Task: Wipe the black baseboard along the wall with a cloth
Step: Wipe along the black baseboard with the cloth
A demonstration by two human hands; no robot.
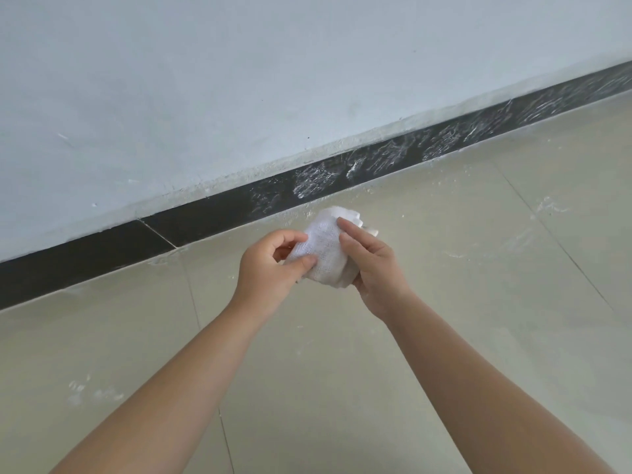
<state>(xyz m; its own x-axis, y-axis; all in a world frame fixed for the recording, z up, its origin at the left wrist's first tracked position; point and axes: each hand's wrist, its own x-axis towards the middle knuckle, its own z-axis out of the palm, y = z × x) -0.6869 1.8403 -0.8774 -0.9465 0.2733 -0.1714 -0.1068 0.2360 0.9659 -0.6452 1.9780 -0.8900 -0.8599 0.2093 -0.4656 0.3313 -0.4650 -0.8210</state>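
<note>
The black baseboard (pixel 205 220) runs diagonally from lower left to upper right along the foot of the wall. Its left stretch looks plain black; from the middle rightwards it carries white powdery smears. A bunched white cloth (pixel 325 248) is held above the floor, a little in front of the baseboard and not touching it. My left hand (pixel 270 265) pinches its left side between thumb and fingers. My right hand (pixel 372 268) cups its right side and underside, with fingers laid over the top.
A pale blue-grey wall (pixel 239 80) rises above the baseboard, with a rough plaster edge where they meet. The beige tiled floor (pixel 342 371) carries white dust patches near the baseboard and at the lower left.
</note>
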